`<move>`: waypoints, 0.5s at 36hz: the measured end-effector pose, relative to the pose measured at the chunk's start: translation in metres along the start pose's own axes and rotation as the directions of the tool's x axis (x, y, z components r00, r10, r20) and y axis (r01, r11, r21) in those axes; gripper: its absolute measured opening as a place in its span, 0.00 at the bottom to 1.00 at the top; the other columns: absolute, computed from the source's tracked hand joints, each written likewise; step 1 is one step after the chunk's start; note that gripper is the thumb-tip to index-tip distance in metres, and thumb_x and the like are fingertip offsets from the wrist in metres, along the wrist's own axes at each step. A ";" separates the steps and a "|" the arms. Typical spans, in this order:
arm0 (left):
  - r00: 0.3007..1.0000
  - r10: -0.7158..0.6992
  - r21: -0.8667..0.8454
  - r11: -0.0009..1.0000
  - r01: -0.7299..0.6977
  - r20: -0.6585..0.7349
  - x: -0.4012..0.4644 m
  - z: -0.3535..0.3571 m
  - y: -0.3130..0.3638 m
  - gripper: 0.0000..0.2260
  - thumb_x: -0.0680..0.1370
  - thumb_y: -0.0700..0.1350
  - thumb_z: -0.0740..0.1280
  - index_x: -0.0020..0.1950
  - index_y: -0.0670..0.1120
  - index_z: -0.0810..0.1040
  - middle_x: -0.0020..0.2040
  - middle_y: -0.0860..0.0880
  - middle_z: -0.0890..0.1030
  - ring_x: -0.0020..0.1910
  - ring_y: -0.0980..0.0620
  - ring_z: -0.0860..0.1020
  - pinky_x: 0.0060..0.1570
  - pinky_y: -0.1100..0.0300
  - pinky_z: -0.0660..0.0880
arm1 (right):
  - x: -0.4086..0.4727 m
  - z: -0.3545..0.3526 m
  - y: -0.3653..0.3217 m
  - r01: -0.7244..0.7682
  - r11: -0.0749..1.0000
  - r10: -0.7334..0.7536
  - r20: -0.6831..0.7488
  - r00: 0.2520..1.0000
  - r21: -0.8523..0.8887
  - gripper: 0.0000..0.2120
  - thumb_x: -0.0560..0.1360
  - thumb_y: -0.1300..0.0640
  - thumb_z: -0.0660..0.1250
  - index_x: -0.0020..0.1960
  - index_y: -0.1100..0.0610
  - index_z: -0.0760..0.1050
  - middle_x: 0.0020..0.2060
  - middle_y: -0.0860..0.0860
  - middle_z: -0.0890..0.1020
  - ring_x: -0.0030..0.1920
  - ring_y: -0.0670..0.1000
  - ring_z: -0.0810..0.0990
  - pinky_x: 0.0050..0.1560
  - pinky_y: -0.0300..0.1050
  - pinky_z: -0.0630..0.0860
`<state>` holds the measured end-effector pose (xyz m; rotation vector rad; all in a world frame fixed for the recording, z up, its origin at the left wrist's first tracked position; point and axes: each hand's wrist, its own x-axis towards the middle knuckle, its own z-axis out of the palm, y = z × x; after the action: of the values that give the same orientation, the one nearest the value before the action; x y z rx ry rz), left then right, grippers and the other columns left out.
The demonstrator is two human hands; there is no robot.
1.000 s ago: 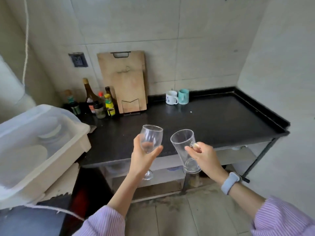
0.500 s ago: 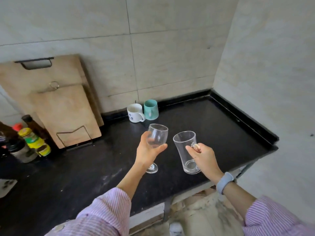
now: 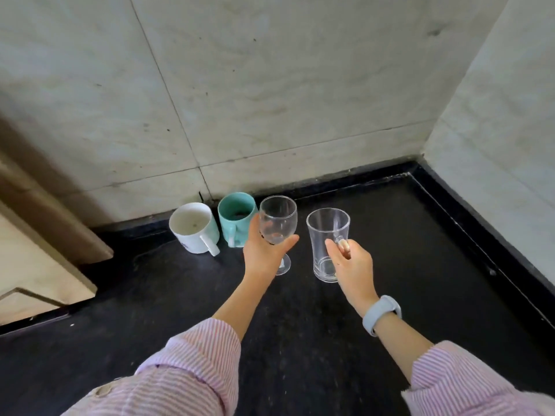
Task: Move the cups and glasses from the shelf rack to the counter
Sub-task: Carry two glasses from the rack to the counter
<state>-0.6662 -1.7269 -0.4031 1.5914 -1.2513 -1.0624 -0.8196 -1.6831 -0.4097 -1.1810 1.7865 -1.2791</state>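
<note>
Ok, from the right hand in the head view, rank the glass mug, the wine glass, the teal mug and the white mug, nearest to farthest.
1. Glass mug: held by its handle in the right hand.
2. Wine glass: just left, in the left hand.
3. Teal mug: further left, by the wall.
4. White mug: leftmost.

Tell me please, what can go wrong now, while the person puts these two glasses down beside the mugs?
1. The wine glass in the left hand is close to the teal mug; they could knock together.
2. Its narrow foot could tip if released tilted.
3. The right hand holds the glass mug only by its handle, so it might swing against the wine glass.
</note>
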 end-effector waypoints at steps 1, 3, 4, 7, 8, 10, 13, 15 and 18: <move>1.000 0.004 -0.007 1.000 -0.004 -0.003 0.010 0.006 -0.001 0.36 0.66 0.47 0.77 0.69 0.52 0.63 0.56 0.57 0.74 0.53 0.56 0.75 0.53 0.62 0.69 | 0.012 0.004 0.003 0.003 1.000 -0.003 0.001 1.000 0.001 0.17 0.74 0.56 0.66 0.30 0.62 0.67 0.26 0.54 0.71 0.27 0.47 0.67 0.26 0.33 0.65; 1.000 0.018 0.000 1.000 -0.018 -0.015 0.027 0.016 -0.005 0.36 0.67 0.46 0.76 0.69 0.52 0.62 0.56 0.57 0.73 0.49 0.59 0.75 0.48 0.66 0.68 | 0.032 0.013 0.009 0.027 1.000 -0.027 -0.016 0.999 0.000 0.18 0.74 0.56 0.66 0.29 0.56 0.65 0.25 0.51 0.70 0.25 0.45 0.69 0.26 0.30 0.65; 0.999 0.025 0.006 1.000 -0.025 -0.024 0.035 0.020 -0.006 0.36 0.67 0.46 0.76 0.70 0.52 0.62 0.56 0.56 0.74 0.47 0.60 0.75 0.46 0.69 0.68 | 0.041 0.017 0.011 0.042 0.999 -0.042 -0.021 0.999 0.001 0.18 0.74 0.56 0.66 0.28 0.53 0.64 0.25 0.49 0.70 0.25 0.43 0.70 0.26 0.29 0.66; 0.998 0.033 0.012 0.999 -0.032 -0.062 0.053 0.032 -0.015 0.36 0.67 0.45 0.76 0.70 0.51 0.61 0.61 0.52 0.74 0.53 0.55 0.75 0.51 0.65 0.69 | 0.062 0.028 0.018 0.078 0.997 -0.077 -0.034 0.996 0.023 0.20 0.75 0.57 0.65 0.28 0.51 0.62 0.24 0.48 0.67 0.25 0.44 0.68 0.27 0.31 0.65; 0.997 0.029 0.011 1.000 -0.028 -0.075 0.058 0.036 -0.017 0.36 0.67 0.45 0.76 0.71 0.50 0.61 0.63 0.50 0.74 0.57 0.52 0.75 0.53 0.62 0.69 | 0.069 0.031 0.020 0.086 0.996 -0.085 -0.041 0.996 0.030 0.19 0.75 0.57 0.65 0.28 0.52 0.61 0.24 0.49 0.67 0.25 0.45 0.66 0.27 0.32 0.64; 0.996 0.020 0.005 1.000 -0.020 -0.091 0.066 0.042 -0.021 0.37 0.67 0.45 0.76 0.71 0.50 0.60 0.66 0.48 0.73 0.61 0.49 0.74 0.58 0.58 0.71 | 0.079 0.038 0.023 0.108 0.993 -0.106 -0.061 0.993 0.043 0.20 0.75 0.57 0.64 0.28 0.53 0.61 0.25 0.49 0.66 0.26 0.45 0.64 0.28 0.32 0.64; 0.996 0.009 -0.046 0.999 -0.014 -0.094 0.078 0.049 -0.024 0.37 0.67 0.45 0.76 0.71 0.51 0.59 0.68 0.48 0.71 0.62 0.47 0.75 0.62 0.49 0.73 | 0.091 0.048 0.026 0.137 0.990 -0.135 -0.060 0.989 0.040 0.18 0.76 0.56 0.63 0.29 0.51 0.61 0.25 0.48 0.66 0.26 0.44 0.66 0.29 0.32 0.64; 0.994 0.013 -0.070 0.997 -0.021 -0.105 0.086 0.053 -0.024 0.37 0.67 0.44 0.76 0.71 0.51 0.59 0.68 0.49 0.71 0.64 0.47 0.74 0.62 0.52 0.73 | 0.097 0.053 0.029 0.145 0.989 -0.143 -0.056 0.988 0.036 0.17 0.76 0.56 0.63 0.30 0.50 0.63 0.26 0.47 0.68 0.27 0.43 0.68 0.30 0.30 0.66; 0.992 0.017 -0.108 0.994 -0.031 -0.124 0.096 0.059 -0.023 0.37 0.68 0.43 0.76 0.70 0.50 0.59 0.66 0.48 0.72 0.62 0.50 0.75 0.56 0.62 0.73 | 0.104 0.059 0.033 0.107 0.993 -0.105 -0.042 0.994 0.049 0.12 0.77 0.53 0.62 0.35 0.56 0.69 0.30 0.51 0.74 0.32 0.45 0.72 0.32 0.26 0.67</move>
<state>-0.7014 -1.8240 -0.4541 1.5301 -1.1084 -0.9860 -0.8197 -1.7967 -0.4593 -1.2446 1.7285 -1.4098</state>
